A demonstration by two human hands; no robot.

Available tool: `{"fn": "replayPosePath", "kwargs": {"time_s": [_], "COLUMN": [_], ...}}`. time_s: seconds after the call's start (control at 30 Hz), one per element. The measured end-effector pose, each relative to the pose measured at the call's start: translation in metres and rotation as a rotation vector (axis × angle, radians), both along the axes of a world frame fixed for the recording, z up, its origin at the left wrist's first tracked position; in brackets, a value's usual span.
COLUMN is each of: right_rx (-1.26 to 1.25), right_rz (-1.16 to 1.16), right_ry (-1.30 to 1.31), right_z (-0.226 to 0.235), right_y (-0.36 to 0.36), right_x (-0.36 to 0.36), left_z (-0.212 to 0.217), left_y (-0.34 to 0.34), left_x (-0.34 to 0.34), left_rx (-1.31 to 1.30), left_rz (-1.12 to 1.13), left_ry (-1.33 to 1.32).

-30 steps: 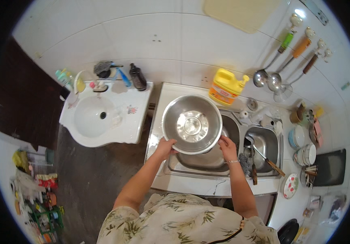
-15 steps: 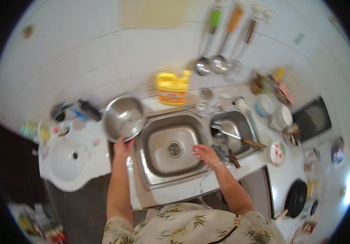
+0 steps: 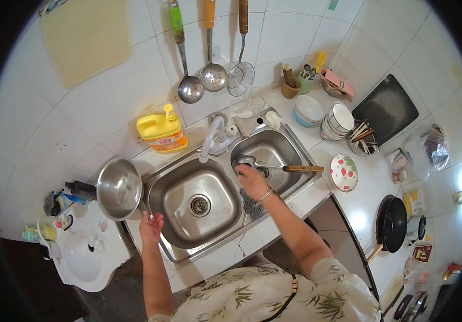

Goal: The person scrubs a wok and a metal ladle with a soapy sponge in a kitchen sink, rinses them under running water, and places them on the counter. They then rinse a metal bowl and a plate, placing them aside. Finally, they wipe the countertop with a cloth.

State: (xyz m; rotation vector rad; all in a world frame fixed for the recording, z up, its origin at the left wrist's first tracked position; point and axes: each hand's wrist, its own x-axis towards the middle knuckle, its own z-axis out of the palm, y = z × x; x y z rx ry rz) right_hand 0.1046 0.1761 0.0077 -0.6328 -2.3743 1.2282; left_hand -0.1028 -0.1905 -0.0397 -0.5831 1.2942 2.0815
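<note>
My left hand [image 3: 151, 228] is open and holds nothing, its fingers loosely curled at the left rim of the large sink basin [image 3: 194, 236]. Just above it, a steel bowl [image 3: 119, 189] rests on the counter, apart from my fingers. My right hand [image 3: 252, 182] is over the divider and the left side of the small basin [image 3: 282, 142], close to the bowl end of a metal ladle. The ladle's wooden handle [image 3: 303, 168] lies across the right rim. Its fingertips point down, so any grip is hidden. Beneath my right wrist lies a dark grey mesh-like thing [image 3: 252, 208].
The faucet [image 3: 209, 140] stands behind the divider, with a yellow jug [image 3: 162, 131] to its left. Bowls [image 3: 339, 119], a strawberry-patterned plate [image 3: 344, 173] and a black frying pan [image 3: 392, 222] are on the right counter. A white washbasin [image 3: 83, 257] is at left. Ladles [image 3: 190, 88] hang above.
My left hand has let go of the steel bowl, now left of the sink. My right hand has moved from the large basin to the small one. The view has turned toward the right.
</note>
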Motion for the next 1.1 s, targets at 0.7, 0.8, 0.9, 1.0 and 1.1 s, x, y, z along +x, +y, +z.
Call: {"fn": "replayPosePath", "kwargs": {"time_s": [0.7, 0.8, 0.9, 1.0, 1.1], "right_rx": [0.350, -0.185, -0.867, -0.766, 0.150], "right_rz": [-0.207, -0.042, 0.170, 0.239, 0.395], "right_ry": [-0.465, -0.240, 0.064, -0.064, 0.156], "right_z": [-0.097, -0.077, -0.035, -0.002, 0.012], "right_y": [0.286, 0.238, 0.151, 0.062, -0.011], "right_x": [-0.022, -0.014, -0.017, -0.020, -0.018], "left_z": [0.012, 0.024, 0.033, 0.066, 0.080], "left_y": [0.120, 0.147, 0.171, 0.204, 0.210], "left_x": [0.119, 0.130, 0.137, 0.138, 0.135], "left_rx": [-0.436, -0.392, -0.285, -0.007, 0.407], "left_rz": [-0.366, -0.404, -0.514, -0.397, -0.233], "left_ry": [0.125, 0.086, 0.100, -0.014, -0.161]}}
